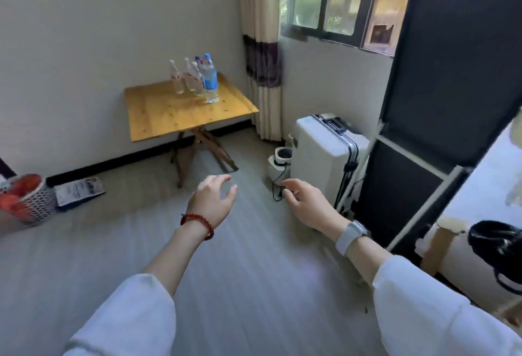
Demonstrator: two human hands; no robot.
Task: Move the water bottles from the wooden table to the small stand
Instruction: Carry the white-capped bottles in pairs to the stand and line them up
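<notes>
Several clear water bottles (pixel 195 79) stand upright in a cluster at the back of a yellow wooden folding table (pixel 169 118) against the wall. One larger bottle (pixel 210 80) has a blue cap and blue label; the others carry red-and-white labels. My left hand (pixel 213 200), with a red bead bracelet on the wrist, is stretched out over the floor, fingers apart, holding nothing. My right hand (pixel 306 203), with a watch on the wrist, is also out in front with fingers loosely curled and nothing in it. Both hands are well short of the table. No small stand can be made out.
A white suitcase (pixel 324 155) stands right of the table below the window, with a small white appliance (pixel 279 162) and its cord beside it. A mesh basket (pixel 28 200) and a magazine (pixel 79 190) lie at the left wall. A dark panel (pixel 440 101) rises at the right.
</notes>
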